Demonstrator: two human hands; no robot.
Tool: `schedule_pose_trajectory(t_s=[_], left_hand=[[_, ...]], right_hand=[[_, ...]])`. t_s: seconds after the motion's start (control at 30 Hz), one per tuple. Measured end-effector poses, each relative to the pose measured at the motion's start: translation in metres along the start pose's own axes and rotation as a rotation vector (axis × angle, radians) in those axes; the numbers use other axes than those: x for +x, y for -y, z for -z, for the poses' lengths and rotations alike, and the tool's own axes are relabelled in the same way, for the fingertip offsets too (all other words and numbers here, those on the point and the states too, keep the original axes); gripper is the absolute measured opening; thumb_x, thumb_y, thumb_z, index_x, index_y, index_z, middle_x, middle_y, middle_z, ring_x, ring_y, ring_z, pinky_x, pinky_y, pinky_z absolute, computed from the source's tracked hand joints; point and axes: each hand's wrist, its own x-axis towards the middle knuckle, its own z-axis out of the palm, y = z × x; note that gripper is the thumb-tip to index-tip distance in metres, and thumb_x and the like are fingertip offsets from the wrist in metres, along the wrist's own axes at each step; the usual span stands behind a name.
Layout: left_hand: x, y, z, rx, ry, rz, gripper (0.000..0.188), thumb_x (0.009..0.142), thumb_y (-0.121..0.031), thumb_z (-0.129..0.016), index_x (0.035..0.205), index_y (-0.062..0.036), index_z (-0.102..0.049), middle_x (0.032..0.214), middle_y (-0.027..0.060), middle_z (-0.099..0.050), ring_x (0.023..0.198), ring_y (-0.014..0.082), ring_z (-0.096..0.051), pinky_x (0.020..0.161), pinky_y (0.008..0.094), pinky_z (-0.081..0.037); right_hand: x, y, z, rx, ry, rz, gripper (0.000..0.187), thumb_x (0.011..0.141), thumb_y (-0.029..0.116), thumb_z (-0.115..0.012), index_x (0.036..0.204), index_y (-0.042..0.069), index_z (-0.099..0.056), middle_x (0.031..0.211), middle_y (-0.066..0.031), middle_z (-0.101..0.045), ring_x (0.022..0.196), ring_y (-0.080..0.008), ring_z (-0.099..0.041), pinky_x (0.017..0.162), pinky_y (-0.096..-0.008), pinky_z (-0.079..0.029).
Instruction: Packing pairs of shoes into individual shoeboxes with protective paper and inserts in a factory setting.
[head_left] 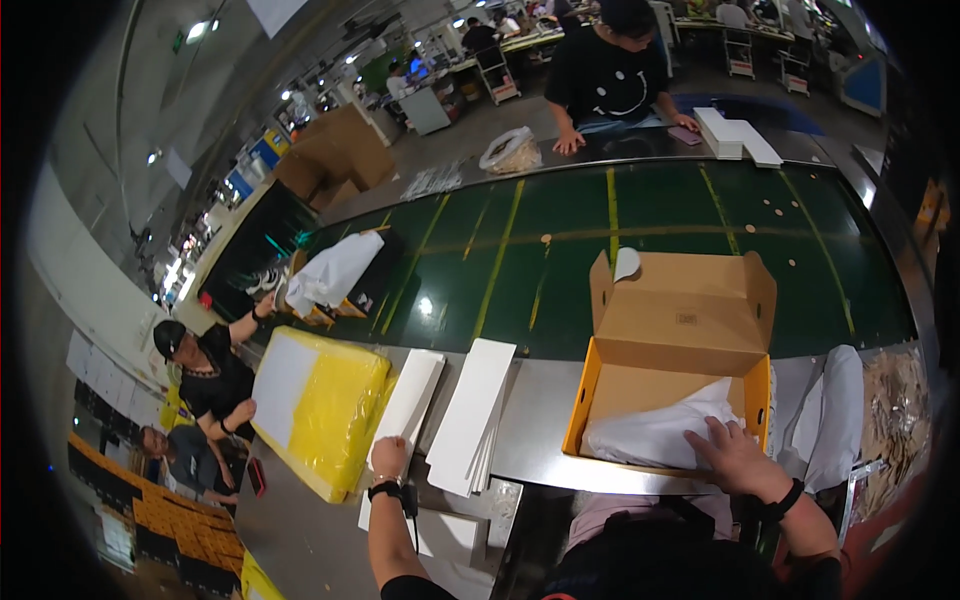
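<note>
The right hand (735,452) lies open on the white-wrapped bundle (645,437) inside the box (650,382) beneath it; flat, gentle pressure should avoid creases. The left hand (388,457) curls over white strips (412,395), its grip unclear. Steel worktop (543,405) lies between them, a green belt (560,295) beyond, a co-worker (610,75) across it.

White-wrapped bundle (645,437) lies in an open orange box (579,410) (brown inside); long white stack (415,390) lies left
</note>
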Motion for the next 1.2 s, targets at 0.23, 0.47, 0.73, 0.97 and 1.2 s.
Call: schedule_pose_trajectory(t_s=[0.23, 0.47, 0.73, 0.97, 1.2], left_hand=[[0.024, -0.131, 0.100, -0.292, -0.456, -0.136, 0.026, 0.095, -0.019, -0.056, 0.085, 0.0039, -0.064, 0.074, 0.0271, -0.062, 0.070, 0.0456, -0.062, 0.057, 0.0484, -0.048], [-0.068, -0.358, 0.135, -0.410, -0.066, -1.078, 0.012, 0.088, -0.015, -0.065, 0.081, -0.0042, -0.066, 0.068, 0.0180, -0.063, 0.061, 0.0345, -0.064, 0.054, 0.0424, -0.049], [-0.099, -0.431, 0.091, 0.034, 0.276, -1.489, 0.023, 0.091, -0.020, -0.054, 0.080, -0.0051, -0.066, 0.068, 0.0167, -0.066, 0.062, 0.0333, -0.067, 0.054, 0.0443, -0.051], [-0.105, -0.434, 0.085, 0.136, 0.256, -1.387, 0.017, 0.087, -0.014, -0.052, 0.084, -0.0047, -0.067, 0.070, 0.0176, -0.067, 0.065, 0.0348, -0.068, 0.056, 0.0454, -0.054], [-0.085, -0.452, 0.079, 0.175, 0.370, -1.360, 0.024, 0.090, -0.022, -0.053, 0.091, -0.0018, -0.066, 0.083, 0.0214, -0.068, 0.075, 0.0380, -0.068, 0.064, 0.0495, -0.053]], right_hand=[[-0.021, -0.013, -0.008, -0.170, -0.047, 0.052, 0.081, 0.071, 0.018, -0.072, 0.145, 0.029, -0.040, 0.147, -0.0217, -0.034, 0.119, -0.0441, -0.045, 0.097, -0.0591, -0.040], [-0.021, -0.016, -0.012, -0.032, -0.158, 0.060, 0.084, 0.069, 0.016, -0.072, 0.147, 0.028, -0.040, 0.146, -0.0206, -0.037, 0.125, -0.0434, -0.042, 0.104, -0.0622, -0.032], [-0.083, -0.045, 0.020, 0.217, -0.547, 0.065, 0.058, 0.081, 0.020, -0.068, 0.136, 0.015, -0.053, 0.141, -0.0191, -0.045, 0.132, -0.0434, -0.036, 0.112, -0.0504, -0.030], [-0.165, -0.126, 0.030, 0.063, -0.554, -0.922, 0.093, 0.069, 0.044, -0.078, 0.146, 0.011, -0.038, 0.146, -0.0340, -0.032, 0.129, -0.0497, -0.041, 0.108, -0.0509, -0.036], [-0.162, -0.169, 0.010, 0.326, -0.640, -0.940, 0.113, 0.060, 0.052, -0.083, 0.149, 0.007, -0.031, 0.145, -0.0424, -0.024, 0.126, -0.0537, -0.043, 0.104, -0.0441, -0.041]])
